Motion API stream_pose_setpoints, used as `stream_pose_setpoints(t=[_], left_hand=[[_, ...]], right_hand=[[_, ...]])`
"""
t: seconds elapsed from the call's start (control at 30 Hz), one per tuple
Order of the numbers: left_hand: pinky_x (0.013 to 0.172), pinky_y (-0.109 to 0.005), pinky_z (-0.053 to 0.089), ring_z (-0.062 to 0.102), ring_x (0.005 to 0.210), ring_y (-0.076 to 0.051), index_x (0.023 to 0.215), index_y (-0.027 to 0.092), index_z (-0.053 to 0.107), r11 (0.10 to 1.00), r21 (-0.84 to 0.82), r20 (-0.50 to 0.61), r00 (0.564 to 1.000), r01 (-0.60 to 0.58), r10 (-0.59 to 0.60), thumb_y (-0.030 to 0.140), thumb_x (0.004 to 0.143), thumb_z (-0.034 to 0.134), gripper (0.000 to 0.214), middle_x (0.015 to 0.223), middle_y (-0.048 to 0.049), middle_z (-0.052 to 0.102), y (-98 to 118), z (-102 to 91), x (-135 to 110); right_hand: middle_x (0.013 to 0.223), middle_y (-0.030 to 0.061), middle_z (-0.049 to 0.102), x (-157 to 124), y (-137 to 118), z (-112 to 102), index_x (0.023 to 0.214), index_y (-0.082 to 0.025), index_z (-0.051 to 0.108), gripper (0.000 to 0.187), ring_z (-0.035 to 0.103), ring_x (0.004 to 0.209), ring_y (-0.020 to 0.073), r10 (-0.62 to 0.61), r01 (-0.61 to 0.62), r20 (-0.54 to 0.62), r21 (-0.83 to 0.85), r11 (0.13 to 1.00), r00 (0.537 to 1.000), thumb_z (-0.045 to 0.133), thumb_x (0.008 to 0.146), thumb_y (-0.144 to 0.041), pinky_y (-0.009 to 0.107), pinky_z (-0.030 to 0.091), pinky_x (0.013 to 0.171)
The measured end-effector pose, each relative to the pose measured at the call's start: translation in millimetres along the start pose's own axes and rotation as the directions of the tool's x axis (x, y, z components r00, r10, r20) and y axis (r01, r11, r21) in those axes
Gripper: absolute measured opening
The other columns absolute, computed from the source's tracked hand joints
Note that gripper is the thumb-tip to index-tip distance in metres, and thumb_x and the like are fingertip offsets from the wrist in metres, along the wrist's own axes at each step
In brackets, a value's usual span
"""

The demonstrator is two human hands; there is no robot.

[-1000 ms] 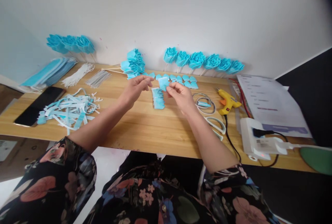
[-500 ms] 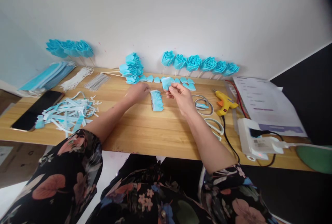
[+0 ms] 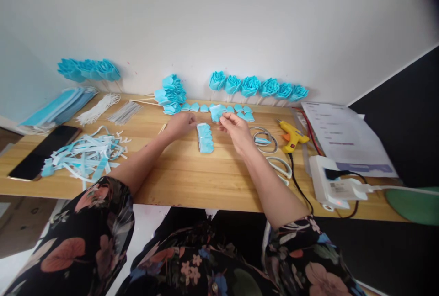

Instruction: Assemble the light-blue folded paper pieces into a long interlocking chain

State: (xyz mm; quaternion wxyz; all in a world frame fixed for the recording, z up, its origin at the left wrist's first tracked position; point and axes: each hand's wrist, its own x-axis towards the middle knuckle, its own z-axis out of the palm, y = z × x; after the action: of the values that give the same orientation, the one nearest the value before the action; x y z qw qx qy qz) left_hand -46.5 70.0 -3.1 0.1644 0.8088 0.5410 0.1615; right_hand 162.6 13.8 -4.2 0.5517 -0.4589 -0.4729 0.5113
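My right hand [image 3: 234, 128] pinches a small folded blue paper piece [image 3: 216, 113] just above the wooden table [image 3: 192, 168]. My left hand [image 3: 181, 125] rests low on the table with its fingers curled, beside a stack of blue folded pieces [image 3: 205, 137]; what it holds, if anything, is hidden. A thin wooden stick [image 3: 162, 128] lies by the left wrist. A row of folded blue petals [image 3: 219, 109] lies behind both hands.
Blue paper roses [image 3: 255, 86] lean on the wall, more at far left [image 3: 88, 68]. Paper strips [image 3: 84, 155], a phone [image 3: 41, 151], masks [image 3: 56, 108] lie left. A yellow glue gun [image 3: 291, 134], scissors [image 3: 279, 166], tape ring [image 3: 263, 137], power strip [image 3: 331, 184] and papers [image 3: 343, 136] sit right.
My left hand let go of the blue piece and dropped to the table beside the stack. My right hand kept the piece and stayed near the petal row.
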Motion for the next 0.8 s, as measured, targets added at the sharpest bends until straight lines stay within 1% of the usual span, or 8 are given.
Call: stream_pose_setpoints(t=[0.13,0.27,0.43,0.53,0.6,0.67,0.73,0.8], left_hand=[[0.065,-0.028,0.039,0.056,0.070,-0.018,0.076,0.018,0.064,0.968,-0.242,-0.010,0.997,-0.072,0.071,0.034,0.078,0.056,0.018,0.075,-0.0035,0.066,8,-16.7,-5],[0.068,-0.028,0.042,0.057,0.072,-0.016,0.077,0.018,0.063,0.893,-0.443,0.040,0.994,-0.075,0.103,0.037,0.076,0.058,0.019,0.076,-0.0022,0.066,18,-25.7,-9],[0.071,-0.029,0.046,0.059,0.069,-0.015,0.078,0.017,0.063,0.830,-0.558,0.020,1.000,0.004,0.009,0.034,0.076,0.063,0.017,0.070,-0.0013,0.064,20,-16.1,-7],[0.076,-0.032,0.052,0.064,0.072,-0.016,0.087,0.016,0.064,0.679,-0.734,0.021,1.000,0.025,-0.015,0.043,0.083,0.064,0.027,0.079,-0.0048,0.069,19,-6.1,-9],[0.078,-0.033,0.054,0.067,0.077,-0.018,0.097,0.015,0.067,0.567,-0.822,0.087,0.996,0.062,0.018,0.051,0.088,0.060,0.038,0.088,-0.0088,0.072,19,-1.1,-15],[0.080,-0.034,0.055,0.068,0.083,-0.020,0.103,0.014,0.069,0.509,-0.851,0.199,0.976,0.129,0.085,0.058,0.091,0.056,0.048,0.096,-0.0123,0.073,19,1.5,-24],[0.083,-0.035,0.056,0.069,0.089,-0.021,0.104,0.013,0.072,0.510,-0.841,0.290,0.947,0.181,0.141,0.060,0.092,0.055,0.051,0.101,-0.0138,0.074,21,1.6,-32],[0.086,-0.036,0.056,0.069,0.094,-0.022,0.107,0.015,0.073,0.543,-0.817,0.338,0.924,0.193,0.179,0.059,0.091,0.059,0.049,0.103,-0.0133,0.074,23,0.2,-38]], right_hand=[[0.087,-0.0002,0.070,0,1,1,0.083,-0.021,0.067,0.032,0.065,0.090,0.0150,-0.054,0.054,0.030,0.005,0.999,0.998,0.078,0.069,-0.048,0.032,0.050,0.094],[0.084,-0.0007,0.070,-2,0,3,0.082,-0.021,0.068,0.033,0.064,0.086,0.0153,-0.006,0.003,0.097,0.030,1.000,0.995,0.079,0.068,-0.049,0.032,0.051,0.090],[0.079,-0.0013,0.068,-3,0,3,0.082,-0.021,0.069,0.037,0.062,0.074,0.0153,0.094,-0.090,0.107,-0.041,0.995,0.990,0.082,0.063,-0.050,0.031,0.053,0.074],[0.079,-0.0008,0.067,-2,1,3,0.083,-0.021,0.069,0.037,0.062,0.074,0.0154,0.076,-0.073,0.070,-0.039,0.997,0.995,0.081,0.065,-0.050,0.032,0.053,0.074],[0.081,-0.0003,0.068,-1,0,2,0.083,-0.021,0.068,0.035,0.063,0.076,0.0154,0.038,-0.038,0.032,0.003,0.999,0.999,0.080,0.068,-0.050,0.032,0.054,0.077],[0.083,-0.0001,0.068,0,-2,1,0.084,-0.022,0.067,0.033,0.063,0.078,0.0152,0.005,-0.005,-0.008,0.051,0.999,1.000,0.079,0.069,-0.049,0.032,0.054,0.078],[0.086,0.0000,0.068,0,-3,1,0.086,-0.022,0.067,0.034,0.064,0.081,0.0152,-0.009,0.011,-0.042,0.067,0.998,0.999,0.078,0.069,-0.050,0.032,0.054,0.079],[0.088,0.0006,0.069,0,-5,0,0.088,-0.022,0.067,0.035,0.065,0.084,0.0155,-0.010,0.013,-0.060,0.050,0.999,0.998,0.076,0.070,-0.051,0.032,0.055,0.080]])
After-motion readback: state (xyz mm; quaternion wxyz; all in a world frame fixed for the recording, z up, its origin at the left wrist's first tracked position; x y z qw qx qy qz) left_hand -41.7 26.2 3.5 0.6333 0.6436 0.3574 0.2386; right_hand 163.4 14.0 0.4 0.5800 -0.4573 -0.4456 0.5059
